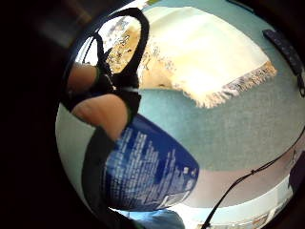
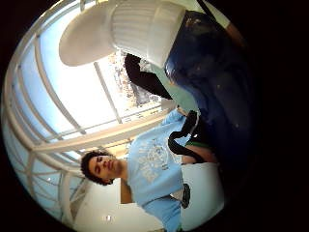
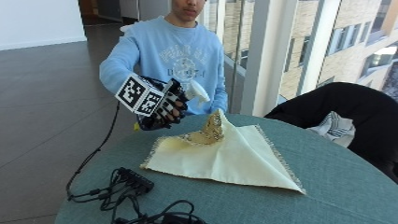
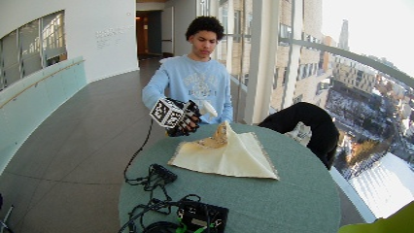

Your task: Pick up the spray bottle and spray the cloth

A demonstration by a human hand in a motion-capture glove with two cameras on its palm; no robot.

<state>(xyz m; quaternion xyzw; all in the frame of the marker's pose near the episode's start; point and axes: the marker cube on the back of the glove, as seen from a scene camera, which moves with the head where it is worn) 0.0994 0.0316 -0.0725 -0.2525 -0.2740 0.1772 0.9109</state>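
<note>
My gloved right hand [image 3: 167,108] grips a dark blue spray bottle [image 1: 151,169] with a white spray head [image 3: 198,91], held in the air above the table's far edge. The nozzle faces the cloth. The pale yellow cloth [image 3: 230,156] lies spread on the teal table [image 3: 336,186], with one patterned corner [image 3: 213,127] raised into a peak close to the nozzle. In the thumb side palm view the white head [image 2: 140,29] and blue body [image 2: 212,72] fill the space beside the palm. The little finger side palm view shows the cloth [image 1: 205,52] on the table beyond the bottle.
Black cables and a small black box [image 3: 133,184] lie on the table's near left. A dark jacket [image 3: 336,109] hangs over a chair at the right. More black gear [image 4: 204,216] sits at the table's near edge. Windows stand behind the person.
</note>
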